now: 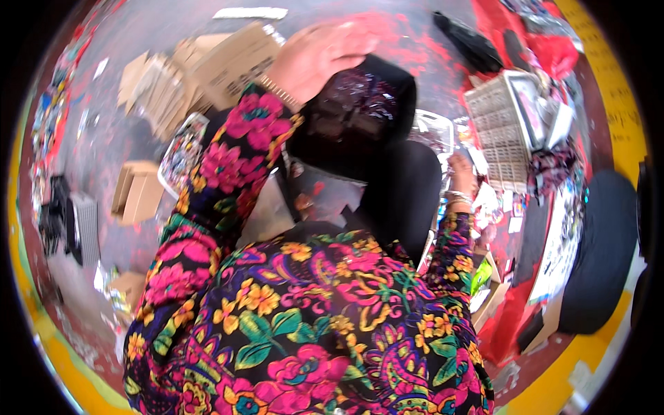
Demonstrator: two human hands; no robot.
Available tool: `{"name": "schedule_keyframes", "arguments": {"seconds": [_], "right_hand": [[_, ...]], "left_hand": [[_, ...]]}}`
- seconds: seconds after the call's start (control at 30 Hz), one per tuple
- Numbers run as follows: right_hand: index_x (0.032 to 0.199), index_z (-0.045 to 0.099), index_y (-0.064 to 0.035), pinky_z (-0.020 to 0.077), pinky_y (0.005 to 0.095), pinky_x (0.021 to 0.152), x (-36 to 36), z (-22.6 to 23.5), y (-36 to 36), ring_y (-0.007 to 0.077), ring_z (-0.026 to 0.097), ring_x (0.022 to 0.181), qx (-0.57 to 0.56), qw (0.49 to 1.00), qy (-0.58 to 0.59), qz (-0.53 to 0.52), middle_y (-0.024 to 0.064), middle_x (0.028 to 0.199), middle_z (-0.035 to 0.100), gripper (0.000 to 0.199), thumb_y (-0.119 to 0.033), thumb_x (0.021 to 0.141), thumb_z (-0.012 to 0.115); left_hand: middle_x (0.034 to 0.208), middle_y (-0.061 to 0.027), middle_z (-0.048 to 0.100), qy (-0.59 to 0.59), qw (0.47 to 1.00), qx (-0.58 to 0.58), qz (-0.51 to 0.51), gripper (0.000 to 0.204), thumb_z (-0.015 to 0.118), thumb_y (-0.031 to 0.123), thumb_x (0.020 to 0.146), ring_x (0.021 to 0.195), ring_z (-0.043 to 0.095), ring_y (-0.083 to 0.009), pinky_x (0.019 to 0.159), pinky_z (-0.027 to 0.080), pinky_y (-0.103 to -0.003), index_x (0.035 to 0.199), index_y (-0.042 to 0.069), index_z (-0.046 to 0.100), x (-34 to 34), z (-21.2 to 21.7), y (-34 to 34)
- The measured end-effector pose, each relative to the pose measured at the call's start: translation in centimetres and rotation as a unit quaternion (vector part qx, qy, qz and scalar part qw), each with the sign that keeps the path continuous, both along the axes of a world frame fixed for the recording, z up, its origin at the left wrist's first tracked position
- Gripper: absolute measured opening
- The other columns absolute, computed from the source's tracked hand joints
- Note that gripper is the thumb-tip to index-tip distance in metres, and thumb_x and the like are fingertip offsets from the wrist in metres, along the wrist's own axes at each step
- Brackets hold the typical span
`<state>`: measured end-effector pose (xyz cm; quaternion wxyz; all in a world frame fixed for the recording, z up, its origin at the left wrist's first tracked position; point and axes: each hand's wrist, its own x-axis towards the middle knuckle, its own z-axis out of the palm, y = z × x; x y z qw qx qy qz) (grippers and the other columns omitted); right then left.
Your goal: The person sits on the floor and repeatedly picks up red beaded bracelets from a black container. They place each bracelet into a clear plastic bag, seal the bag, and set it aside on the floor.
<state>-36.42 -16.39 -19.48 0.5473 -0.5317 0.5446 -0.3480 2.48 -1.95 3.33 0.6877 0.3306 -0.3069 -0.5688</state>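
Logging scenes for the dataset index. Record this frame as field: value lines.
left hand: blurred, at black container's upper-left edge in the picture; contact unclear
right hand: blurred, beside white wicker basket; grip unclear
container contents: dark glossy plastic
picture left: cardboard pieces, small open cardboard box
surface: grey floor, red marks

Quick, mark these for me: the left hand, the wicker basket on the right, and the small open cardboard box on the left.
Left hand (311, 63): head view, back of the hand.
Wicker basket (490, 131): head view, woven side wall.
Cardboard box (144, 200): head view, side panel.
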Motion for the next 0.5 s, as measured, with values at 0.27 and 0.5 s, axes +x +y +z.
{"name": "schedule_keyframes", "arguments": {"seconds": [0.27,0.5], "right_hand": [[0.101,0.063,0.0007,0.0459,0.0235,0.075,12.6,18.7,6.9,0.0119,0.06,0.084,-0.104,0.972,-0.074,0.197,0.0084,0.092,0.065,0.017,-0.003,0.087,0.053],[0.099,0.06,0.0017,0.0461,0.0207,0.069,18.9,14.2,16.5,0.0083,0.057,0.077,0.081,0.867,-0.076,0.486,0.0024,0.084,0.062,0.016,-0.006,0.085,0.058]], "left_hand": [[0.103,-0.014,0.061,0.02,0.993,-0.119,0.009,0.025,0.048,0.015,0.091,0.098,0.059,-0.0227,0.081,0.047,-0.032,0.106,-0.002,0.055,1.8,5.7,3.0],[0.113,-0.0131,0.058,-0.363,0.905,0.045,0.216,0.033,0.048,0.022,0.092,0.105,0.055,-0.0197,0.089,0.043,-0.029,0.114,-0.003,0.052,6.2,3.9,14.7]]}}
